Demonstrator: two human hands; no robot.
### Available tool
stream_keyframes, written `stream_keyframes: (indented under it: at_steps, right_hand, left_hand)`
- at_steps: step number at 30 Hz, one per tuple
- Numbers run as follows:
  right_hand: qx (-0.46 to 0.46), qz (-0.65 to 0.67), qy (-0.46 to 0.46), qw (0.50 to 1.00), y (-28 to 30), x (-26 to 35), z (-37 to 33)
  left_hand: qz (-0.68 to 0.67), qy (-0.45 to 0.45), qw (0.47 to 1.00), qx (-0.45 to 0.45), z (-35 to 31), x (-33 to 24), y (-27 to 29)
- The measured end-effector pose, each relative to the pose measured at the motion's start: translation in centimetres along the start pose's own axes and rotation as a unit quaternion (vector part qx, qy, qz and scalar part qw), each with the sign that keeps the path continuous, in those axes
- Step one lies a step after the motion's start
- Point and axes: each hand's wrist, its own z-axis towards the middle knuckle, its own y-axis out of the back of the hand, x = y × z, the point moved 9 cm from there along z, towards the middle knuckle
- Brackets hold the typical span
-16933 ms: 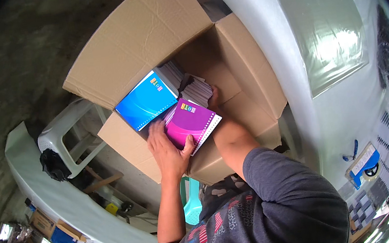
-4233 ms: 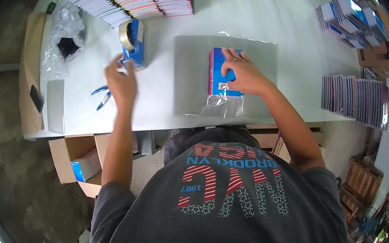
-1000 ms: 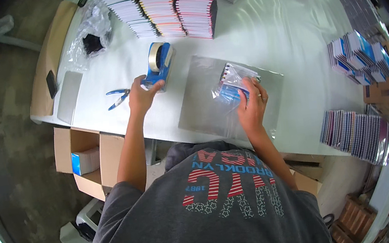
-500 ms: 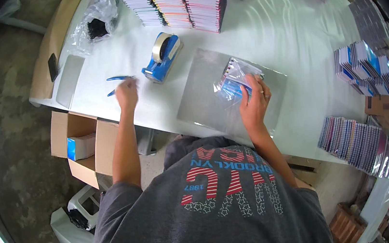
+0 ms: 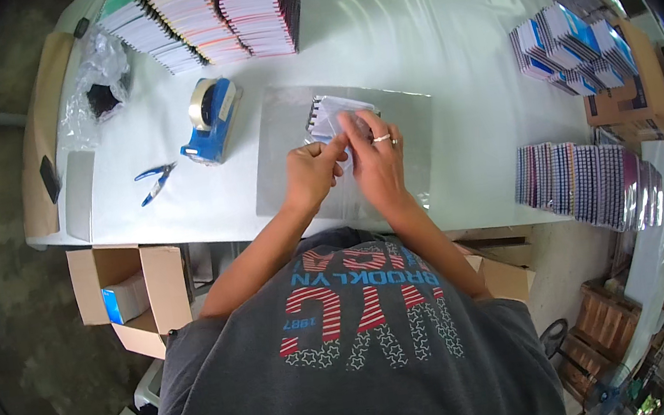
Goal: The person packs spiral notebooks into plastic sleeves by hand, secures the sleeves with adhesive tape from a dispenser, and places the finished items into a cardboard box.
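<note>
A small spiral-bound notebook (image 5: 322,116) with clear plastic over it lies on a grey, see-through sheet (image 5: 276,160) in front of me. My right hand (image 5: 380,160), a ring on one finger, is curled over the notebook's right side with fingers bent on the clear plastic (image 5: 347,111). Close against it, my left hand (image 5: 313,178) is closed, thumb and forefinger pinched near the notebook's lower edge. What sits in that pinch is too small to make out. To the left, blue-handled pliers (image 5: 156,182) lie on the table, handles spread and untouched.
A blue tape dispenser (image 5: 210,127) stands left of the sheet. Tall stacks of notebooks (image 5: 218,18) rise behind it, beside crumpled clear plastic (image 5: 95,87). Blue-and-white booklets (image 5: 569,45) and a row of spiral notebooks (image 5: 569,182) stand at right. An open carton (image 5: 167,286) is below the table's left edge.
My left hand has left the pliers on the table and come right to meet my right hand at the notebook. The whole view has shifted.
</note>
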Motion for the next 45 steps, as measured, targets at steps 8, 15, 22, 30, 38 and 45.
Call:
stream_keyframes:
  at_steps: [8,15,22,30,38,45]
  right_hand:
    - [0.127,-0.012,0.038,0.991,1.4,1.6,4.4]
    - [0.122,0.502,-0.162,0.841,-0.6,-3.2,5.2]
    - [0.159,0.369,-0.108,0.909,-2.0,-3.7,2.2]
    - [0.078,0.534,-0.138,0.831,1.0,-1.2,5.4]
    - [0.211,0.473,-0.095,0.850,-3.5,-3.4,3.1]
    - [0.162,0.452,-0.100,0.871,-5.9,-1.7,3.3]
  left_hand:
    - [0.291,-0.076,0.945,-0.127,4.6,5.8,4.2]
    - [0.061,-0.066,0.971,0.223,2.8,6.0,-0.9]
    - [0.088,-0.361,0.923,0.100,2.7,-6.5,4.0]
    - [0.132,-0.485,0.865,0.002,-1.5,-14.3,9.0]
    - [0.329,-0.482,0.812,0.025,-1.6,-14.1,8.9]
    - [0.061,-0.383,0.917,-0.096,2.5,-8.1,14.3]
